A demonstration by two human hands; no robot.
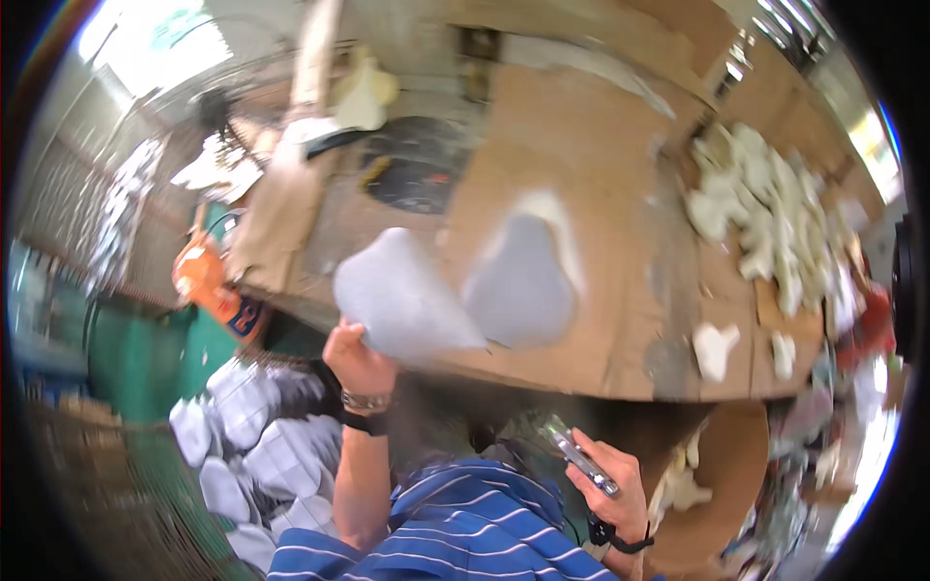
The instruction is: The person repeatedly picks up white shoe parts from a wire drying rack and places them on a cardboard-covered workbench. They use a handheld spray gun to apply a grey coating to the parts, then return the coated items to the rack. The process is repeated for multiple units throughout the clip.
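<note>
My left hand point(356, 363) grips the lower edge of a grey pear-shaped sheet piece point(402, 295) and holds it up above the near edge of the brown workbench point(591, 145). A second grey piece of the same shape point(520, 286) lies flat on the bench just to its right, ringed by a white overspray outline. My right hand point(617, 484) is low at my right side, closed around a slim metal tool point(579, 455) that points up and left. A watch and a black strap sit on my left wrist.
A pile of grey-white cut pieces point(257, 450) lies on the floor at lower left. Many white foam pieces point(765, 213) crowd the bench's right side, with two more point(715, 349) near its front edge. A dark round patch point(417, 165) and an orange object point(203, 276) lie farther left.
</note>
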